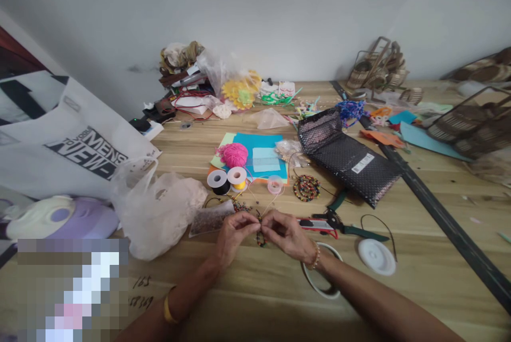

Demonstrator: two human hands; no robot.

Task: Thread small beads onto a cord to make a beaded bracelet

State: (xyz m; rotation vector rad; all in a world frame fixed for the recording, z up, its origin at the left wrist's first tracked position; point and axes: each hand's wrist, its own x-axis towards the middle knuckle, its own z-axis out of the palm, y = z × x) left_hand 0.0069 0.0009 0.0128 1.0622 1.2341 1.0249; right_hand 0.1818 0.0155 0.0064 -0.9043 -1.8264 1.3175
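Note:
Low over the middle of the wooden table, my left hand (236,234) and my right hand (288,234) meet with pinched fingertips. Between them is a small dark beaded bracelet (261,238), its lower loop hanging beneath the fingers. A thin pale cord rises from the pinch toward the spools. Just past my left hand lie a clear bag of tiny beads (211,218) and some loose beads (240,205). Beyond my right hand a coiled strand of multicoloured beads (306,188) rests. A red and grey utility knife (317,225) lies beside that hand.
Behind the hands stand a black thread spool (218,183), a yellow thread spool (237,178) and pink yarn (235,155). Right are green-handled pliers (335,219), a black bubble mailer (351,158), a white lid (377,257) and a white ring (333,294). A plastic bag (155,214) sits left.

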